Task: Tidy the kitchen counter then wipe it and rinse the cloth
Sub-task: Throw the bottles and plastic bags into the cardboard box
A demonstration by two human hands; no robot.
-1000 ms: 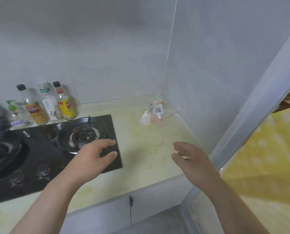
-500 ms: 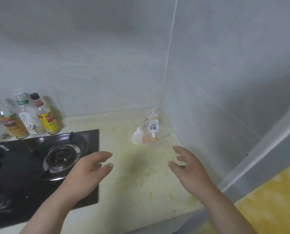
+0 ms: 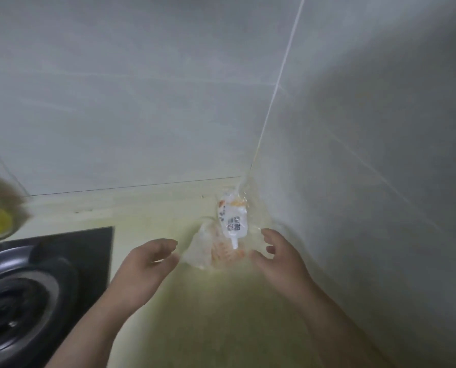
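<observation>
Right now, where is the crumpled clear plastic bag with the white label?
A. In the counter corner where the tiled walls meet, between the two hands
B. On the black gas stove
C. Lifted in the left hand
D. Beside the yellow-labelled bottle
A: the crumpled clear plastic bag lies on the pale yellow counter against the grey tiled walls, with the left hand and right hand open either side, neither holding it.

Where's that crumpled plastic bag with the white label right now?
Head view: the plastic bag lies on the counter in the back corner, right of the stove, between the left hand and right hand.
</observation>
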